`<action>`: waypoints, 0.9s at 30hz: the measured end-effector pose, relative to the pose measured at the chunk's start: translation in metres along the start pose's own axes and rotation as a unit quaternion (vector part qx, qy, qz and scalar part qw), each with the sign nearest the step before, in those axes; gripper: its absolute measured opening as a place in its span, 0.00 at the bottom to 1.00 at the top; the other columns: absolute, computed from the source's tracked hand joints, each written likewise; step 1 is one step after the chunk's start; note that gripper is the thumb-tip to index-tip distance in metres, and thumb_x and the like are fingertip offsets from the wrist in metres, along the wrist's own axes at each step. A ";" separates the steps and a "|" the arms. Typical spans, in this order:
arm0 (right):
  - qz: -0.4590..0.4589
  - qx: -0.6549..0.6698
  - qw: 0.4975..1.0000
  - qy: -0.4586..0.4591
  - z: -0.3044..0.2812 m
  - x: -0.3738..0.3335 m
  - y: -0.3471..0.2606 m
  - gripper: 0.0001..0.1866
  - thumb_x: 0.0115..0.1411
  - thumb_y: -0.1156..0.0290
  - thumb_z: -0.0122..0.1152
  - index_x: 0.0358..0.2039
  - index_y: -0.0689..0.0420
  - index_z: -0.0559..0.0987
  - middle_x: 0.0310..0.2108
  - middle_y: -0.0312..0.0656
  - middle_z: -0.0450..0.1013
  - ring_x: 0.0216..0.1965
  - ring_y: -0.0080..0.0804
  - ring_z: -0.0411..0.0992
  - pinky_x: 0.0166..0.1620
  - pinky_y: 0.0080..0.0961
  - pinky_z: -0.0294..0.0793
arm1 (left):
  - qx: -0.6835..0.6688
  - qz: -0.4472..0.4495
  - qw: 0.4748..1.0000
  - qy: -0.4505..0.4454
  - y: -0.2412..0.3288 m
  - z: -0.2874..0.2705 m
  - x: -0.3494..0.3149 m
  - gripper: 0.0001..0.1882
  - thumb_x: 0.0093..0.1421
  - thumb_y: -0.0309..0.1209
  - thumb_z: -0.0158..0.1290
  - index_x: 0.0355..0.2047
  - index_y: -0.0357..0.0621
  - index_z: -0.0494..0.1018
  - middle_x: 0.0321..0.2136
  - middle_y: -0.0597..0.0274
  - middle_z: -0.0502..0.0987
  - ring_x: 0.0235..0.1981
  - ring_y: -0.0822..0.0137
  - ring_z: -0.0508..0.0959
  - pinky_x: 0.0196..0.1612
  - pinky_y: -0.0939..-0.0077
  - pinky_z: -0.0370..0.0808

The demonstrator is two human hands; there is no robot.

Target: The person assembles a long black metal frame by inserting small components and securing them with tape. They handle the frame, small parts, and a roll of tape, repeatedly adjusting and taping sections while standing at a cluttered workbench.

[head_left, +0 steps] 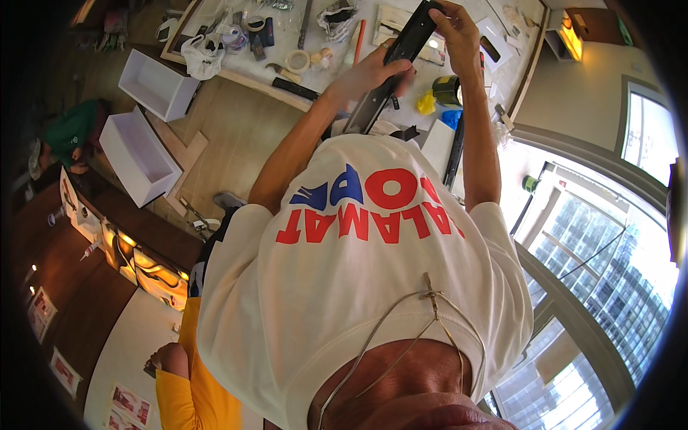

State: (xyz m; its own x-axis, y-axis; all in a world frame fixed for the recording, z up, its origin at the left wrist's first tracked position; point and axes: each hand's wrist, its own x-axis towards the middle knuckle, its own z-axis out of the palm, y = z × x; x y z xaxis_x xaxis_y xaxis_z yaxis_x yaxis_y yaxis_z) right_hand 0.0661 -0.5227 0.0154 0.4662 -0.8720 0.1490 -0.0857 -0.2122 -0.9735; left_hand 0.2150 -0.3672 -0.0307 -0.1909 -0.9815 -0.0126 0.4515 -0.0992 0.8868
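Observation:
A long black metal rail [410, 43], which looks like a drawer slide, is held at a slant over the cluttered worktable [244, 77]. My left hand [370, 77] is closed round its middle, the thumb lying along the top face; the hand is slightly blurred. At the rail's far end, my right hand [456, 30] pinches the tip between thumb and fingers. The near end comes down close to my shirt. Another dark bar [295, 89] lies along the table's near edge, left of my left forearm. To the right, a black can [446, 91] stands beside my right forearm.
A hammer [284, 73], a tape roll [297, 61] and a white plastic bag [203, 56] lie on the table's left part. Two white drawer boxes [140, 158] sit on the floor at left. People in green [75, 132] and yellow [197, 380] are nearby. Windows [595, 251] line the right.

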 end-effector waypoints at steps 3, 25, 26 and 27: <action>-0.005 -0.006 1.000 -0.001 -0.006 -0.005 0.015 0.19 0.68 0.63 0.63 0.52 0.64 0.78 0.43 0.42 0.79 0.43 0.26 0.77 0.49 0.26 0.78 | -0.014 -0.007 1.000 -0.008 -0.009 0.001 0.002 0.14 0.69 0.38 0.54 0.44 0.41 0.67 0.27 0.62 0.76 0.23 0.71 0.77 0.30 0.76 0.75; 0.092 0.056 0.994 0.016 -0.004 -0.001 0.004 0.17 0.68 0.63 0.63 0.52 0.60 0.80 0.46 0.40 0.79 0.45 0.25 0.76 0.53 0.28 0.74 | -0.061 0.004 0.998 -0.014 -0.002 0.007 -0.006 0.18 0.67 0.33 0.58 0.49 0.40 0.63 0.29 0.62 0.76 0.24 0.71 0.78 0.29 0.73 0.79; 0.092 0.083 0.992 0.016 -0.001 -0.001 0.004 0.18 0.68 0.63 0.63 0.52 0.60 0.80 0.46 0.39 0.79 0.45 0.25 0.76 0.53 0.27 0.74 | -0.055 0.005 0.998 -0.007 -0.002 0.006 -0.007 0.18 0.67 0.33 0.58 0.49 0.40 0.62 0.29 0.62 0.76 0.24 0.71 0.78 0.29 0.73 0.79; 0.092 0.110 0.990 0.017 0.001 0.001 0.004 0.18 0.68 0.63 0.63 0.52 0.61 0.80 0.45 0.39 0.79 0.45 0.25 0.76 0.53 0.27 0.74 | -0.049 0.006 0.999 0.000 -0.002 0.005 -0.008 0.18 0.67 0.33 0.58 0.49 0.40 0.62 0.29 0.62 0.76 0.24 0.71 0.78 0.29 0.73 0.79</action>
State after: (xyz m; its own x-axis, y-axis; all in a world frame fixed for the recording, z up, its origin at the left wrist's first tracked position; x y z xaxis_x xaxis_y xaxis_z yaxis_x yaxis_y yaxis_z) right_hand 0.0674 -0.5237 0.0115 0.4310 -0.9018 -0.0314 0.0296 0.0489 -0.9984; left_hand 0.2114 -0.3582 -0.0306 -0.1845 -0.9828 -0.0023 0.5366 -0.1026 0.8376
